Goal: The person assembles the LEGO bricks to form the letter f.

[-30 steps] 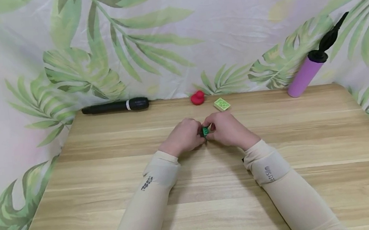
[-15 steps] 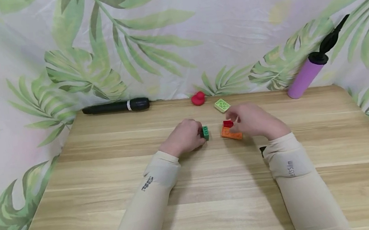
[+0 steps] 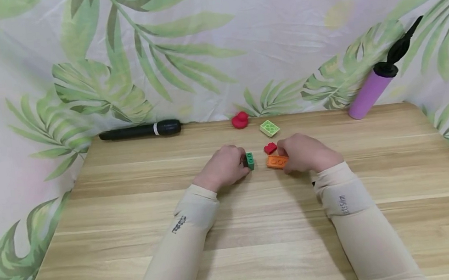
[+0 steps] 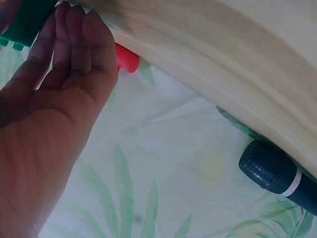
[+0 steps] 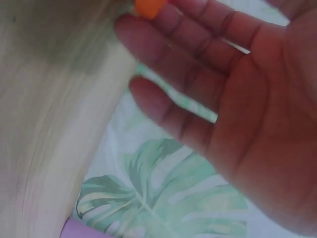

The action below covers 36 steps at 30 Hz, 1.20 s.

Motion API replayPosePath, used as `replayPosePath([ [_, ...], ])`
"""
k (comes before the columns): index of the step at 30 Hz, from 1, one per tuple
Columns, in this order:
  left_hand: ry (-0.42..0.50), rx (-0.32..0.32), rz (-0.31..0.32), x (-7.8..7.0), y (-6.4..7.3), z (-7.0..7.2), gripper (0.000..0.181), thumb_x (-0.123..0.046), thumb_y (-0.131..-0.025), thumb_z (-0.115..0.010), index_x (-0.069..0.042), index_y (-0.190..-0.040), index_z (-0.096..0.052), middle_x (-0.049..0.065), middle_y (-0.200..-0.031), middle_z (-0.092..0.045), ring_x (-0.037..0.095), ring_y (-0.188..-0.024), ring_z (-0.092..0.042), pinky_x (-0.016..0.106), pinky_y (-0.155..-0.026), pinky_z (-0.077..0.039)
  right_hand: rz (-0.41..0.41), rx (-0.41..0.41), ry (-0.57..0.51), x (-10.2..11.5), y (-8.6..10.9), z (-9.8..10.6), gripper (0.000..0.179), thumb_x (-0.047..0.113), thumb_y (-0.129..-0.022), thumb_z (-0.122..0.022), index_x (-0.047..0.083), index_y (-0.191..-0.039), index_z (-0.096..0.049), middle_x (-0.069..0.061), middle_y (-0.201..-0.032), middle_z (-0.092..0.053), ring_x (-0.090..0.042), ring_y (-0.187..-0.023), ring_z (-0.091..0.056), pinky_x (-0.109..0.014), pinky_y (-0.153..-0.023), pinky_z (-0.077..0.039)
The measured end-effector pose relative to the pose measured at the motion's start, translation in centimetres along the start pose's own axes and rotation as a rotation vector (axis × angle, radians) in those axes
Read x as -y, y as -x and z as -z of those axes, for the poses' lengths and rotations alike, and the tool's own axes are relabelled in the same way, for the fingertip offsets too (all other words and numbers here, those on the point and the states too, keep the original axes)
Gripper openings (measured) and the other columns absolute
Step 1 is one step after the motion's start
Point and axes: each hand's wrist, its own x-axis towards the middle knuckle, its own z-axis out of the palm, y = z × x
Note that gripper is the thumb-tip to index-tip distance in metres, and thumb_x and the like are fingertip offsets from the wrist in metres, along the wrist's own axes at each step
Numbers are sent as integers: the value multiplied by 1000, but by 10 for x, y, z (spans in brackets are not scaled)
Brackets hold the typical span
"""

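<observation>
My left hand pinches a green toy building brick, its studs showing past the fingertips. The same brick fills the top left corner of the left wrist view. To the right, my right hand has thumb and fingers round the right end of an orange building brick, and that end is hidden by them. A bit of the orange brick peeks out at the fingertips in the right wrist view. Just behind it lies a small red brick.
A light green brick lies farther back, with a red rubber duck to its left at the table's back edge. A black microphone lies at back left. A purple hand pump leans on the curtain at back right.
My right hand has left the green brick and moved right, first over the red and orange bricks, then onto the orange one's right end. The left hand stays on the green brick.
</observation>
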Motion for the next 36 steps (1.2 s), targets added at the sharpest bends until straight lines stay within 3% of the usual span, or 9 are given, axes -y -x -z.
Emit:
replayPosePath([
  [5, 40, 14, -4, 1, 1, 3, 35, -25, -94, -80, -3, -120, -74, 9, -106, -72, 23, -97, -64, 39, -96, -56, 82, -41, -122, -2, 9, 10, 28, 18, -95, -71, 7, -121, -71, -8, -100, -72, -22, -89, -62, -41, -85, -52],
  [10, 106, 39, 12, 6, 5, 9, 52, -32, -93, -81, -5, -135, -68, 9, -111, -72, 22, -101, -66, 41, -98, -56, 120, -87, -214, 0, 8, 12, 33, 17, -111, -47, 5, -135, -66, -9, -90, -73, -16, -75, -61, -40, -80, -51],
  [14, 126, 14, 21, 11, 10, 17, 52, -34, -93, -79, -10, -137, -67, 7, -116, -72, 22, -106, -67, 43, -98, -55, 113, -105, -289, 4, 2, 11, 37, 14, -114, -39, 5, -143, -60, -10, -84, -71, -15, -70, -59, -39, -80, -48],
  [18, 187, -54, -5, 14, 14, 28, 49, -31, -94, -78, -10, -137, -67, 8, -120, -72, 25, -109, -67, 43, -97, -55, 123, -114, -411, 9, -3, 7, 34, 14, -114, -38, 9, -140, -60, -13, -88, -70, -21, -74, -62, -35, -74, -49],
  [22, 247, -137, -79, 13, 17, 36, 52, -25, -94, -81, -12, -142, -63, 12, -124, -72, 29, -112, -68, 43, -97, -55, 142, -132, -481, 13, -6, 4, 31, 14, -115, -38, 9, -136, -60, -15, -89, -68, -26, -78, -63, -32, -71, -49],
  [27, 214, -208, -141, 9, 17, 38, 50, -22, -94, -82, -17, -141, -65, 8, -120, -73, 25, -107, -69, 41, -93, -57, 149, -130, -512, 18, -5, 4, 30, 13, -115, -40, 8, -136, -61, -12, -88, -65, -25, -77, -60, -32, -71, -48],
  [32, 181, -238, -146, 8, 17, 37, 35, -22, -96, -80, -14, -129, -72, 6, -116, -75, 22, -103, -69, 39, -90, -57, 164, -139, -506, 23, -4, 4, 30, 14, -114, -43, 8, -135, -63, -10, -82, -62, -20, -74, -57, -33, -71, -47],
  [36, 174, -242, -126, 7, 17, 37, 32, -23, -95, -80, -11, -124, -74, 8, -114, -76, 25, -104, -70, 40, -93, -57, 170, -186, -478, 24, -6, 3, 29, 19, -110, -57, 9, -136, -65, -9, -84, -63, -20, -74, -56, -34, -71, -47],
])
